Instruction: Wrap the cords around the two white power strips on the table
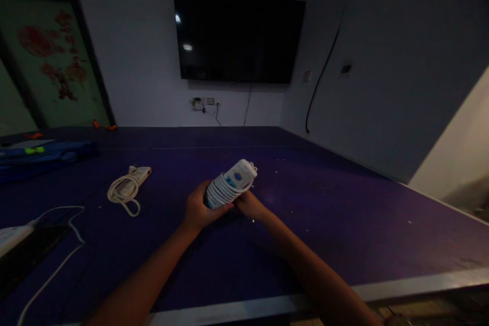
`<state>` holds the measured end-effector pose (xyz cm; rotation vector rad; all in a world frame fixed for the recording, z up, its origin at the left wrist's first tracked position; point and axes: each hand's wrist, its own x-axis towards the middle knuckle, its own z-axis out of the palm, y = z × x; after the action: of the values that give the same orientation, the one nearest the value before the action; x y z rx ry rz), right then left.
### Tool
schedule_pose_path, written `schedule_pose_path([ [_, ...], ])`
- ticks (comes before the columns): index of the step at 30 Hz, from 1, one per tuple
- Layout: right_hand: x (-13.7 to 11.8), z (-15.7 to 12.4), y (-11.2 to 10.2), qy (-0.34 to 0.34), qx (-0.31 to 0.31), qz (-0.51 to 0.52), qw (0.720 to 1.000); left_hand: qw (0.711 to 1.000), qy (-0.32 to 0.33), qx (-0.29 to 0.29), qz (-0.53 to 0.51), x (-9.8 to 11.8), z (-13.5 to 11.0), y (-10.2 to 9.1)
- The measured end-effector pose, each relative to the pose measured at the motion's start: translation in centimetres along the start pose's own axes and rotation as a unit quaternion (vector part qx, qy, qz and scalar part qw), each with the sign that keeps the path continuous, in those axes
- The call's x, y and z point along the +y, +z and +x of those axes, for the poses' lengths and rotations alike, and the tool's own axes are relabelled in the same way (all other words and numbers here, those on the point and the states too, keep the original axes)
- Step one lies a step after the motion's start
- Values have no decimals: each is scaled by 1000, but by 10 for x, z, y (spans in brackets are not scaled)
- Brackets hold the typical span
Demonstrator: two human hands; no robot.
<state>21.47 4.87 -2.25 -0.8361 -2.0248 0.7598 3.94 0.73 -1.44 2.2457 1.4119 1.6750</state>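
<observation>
A white power strip (pixel 243 174) with a blue patch on its face is held tilted above the purple surface, its far end raised to the right. White cord (pixel 221 191) is wound around it in several close turns. My left hand (pixel 197 209) wraps around its near end, thumb along the lower side. At the strip's underside, my right hand (pixel 250 206) is closed against it; its fingertips are hidden behind the strip and cord, so I cannot see whether they pinch the cord. A small loop of cord shows past the far end.
Another power strip (pixel 143 175) with a loosely coiled cord lies to the left. A white device (pixel 15 239) with a trailing cable sits at the near left, and blue cloth (pixel 64 152) behind. The purple tabletop (pixel 344 224) ends at a pale front edge. A television (pixel 240 35) hangs ahead.
</observation>
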Motion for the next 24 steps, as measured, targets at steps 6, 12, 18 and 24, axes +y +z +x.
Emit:
schedule_pose_path([
  [6,-17,-6,8,15,-70,-97,993,988,-139,64,15,-15,12,1],
  [12,-23,-7,18,23,-81,-4,996,975,-217,35,11,-27,15,6],
  [18,-18,-6,20,76,-47,104,991,967,-253,-4,17,-27,11,12],
  [24,-18,-2,21,156,37,252,954,966,-252,-9,-65,-34,9,17],
])
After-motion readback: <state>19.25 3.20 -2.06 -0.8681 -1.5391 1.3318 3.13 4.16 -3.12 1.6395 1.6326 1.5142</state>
